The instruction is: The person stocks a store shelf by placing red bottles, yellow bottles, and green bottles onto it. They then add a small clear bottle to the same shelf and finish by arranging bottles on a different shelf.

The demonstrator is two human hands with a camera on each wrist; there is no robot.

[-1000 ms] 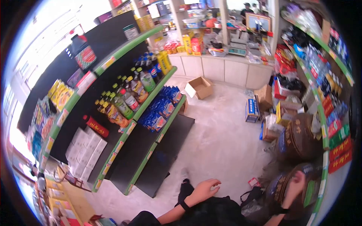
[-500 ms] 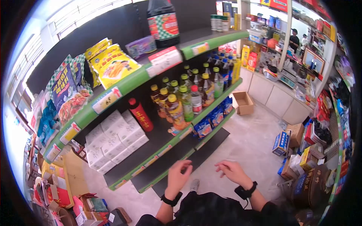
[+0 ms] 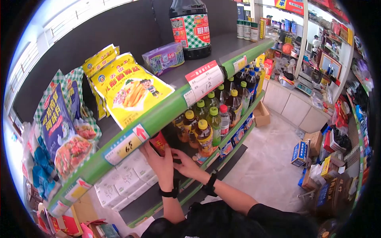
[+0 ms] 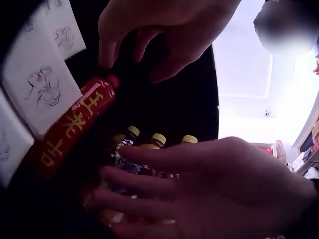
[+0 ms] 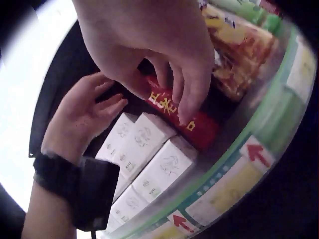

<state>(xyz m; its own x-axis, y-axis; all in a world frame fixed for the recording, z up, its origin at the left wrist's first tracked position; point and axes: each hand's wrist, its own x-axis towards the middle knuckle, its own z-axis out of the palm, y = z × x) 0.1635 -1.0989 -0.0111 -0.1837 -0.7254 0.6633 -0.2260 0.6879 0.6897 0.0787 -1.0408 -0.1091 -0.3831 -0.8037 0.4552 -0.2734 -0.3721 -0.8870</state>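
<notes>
A red bottle point(image 4: 82, 117) with yellow characters stands on the middle shelf beside stacked white boxes point(image 4: 40, 87). In the left wrist view my left hand point(image 4: 172, 32) hangs with loosely bent fingers just past the bottle's red cap. My right hand point(image 4: 209, 184) reaches in from the other side, fingers extended toward the bottle, in front of yellow-capped drink bottles point(image 4: 158, 139). From the right wrist, my right hand point(image 5: 154, 45) overlaps the bottle point(image 5: 184, 117), its fingers spread over the label, while my left hand point(image 5: 82, 112) is at its far end.
Above, a green-edged shelf point(image 3: 158, 115) bears yellow snack packets point(image 3: 131, 89), a purple box point(image 3: 163, 57) and a big dark sauce bottle point(image 3: 191, 33). More drink bottles point(image 3: 214, 123) crowd the shelf to the right. An open carton point(image 3: 261, 115) lies on the floor beyond.
The view has swung left and come closer to the shelf. Both hands have moved forward from in front of the body, under the upper shelf edge, to the red bottle.
</notes>
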